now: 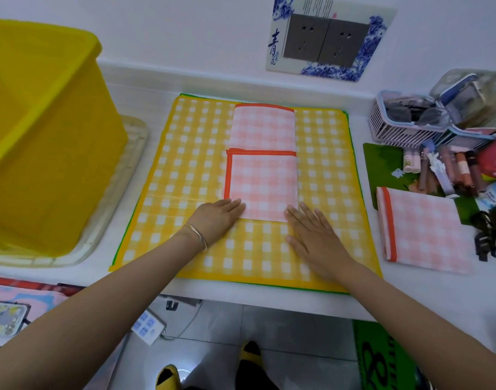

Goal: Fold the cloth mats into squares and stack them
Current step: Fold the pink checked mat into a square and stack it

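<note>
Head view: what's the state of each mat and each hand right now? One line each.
yellow mat: spread flat, unfolded.
middle pink mat: partly folded, near flap doubled over, lying on the yellow mat.
right-side pink mat: folded, set aside on the table.
left hand: flat on the middle pink mat's near left corner.
right hand: flat, fingertips at its near right corner.

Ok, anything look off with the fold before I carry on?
Slightly. On the pink mat, the near flap's orange hem juts left past the far half's edge, so the layers aren't square. The left hand and right hand lie flat at its near corners. The finished mat at right lies askew.
</note>
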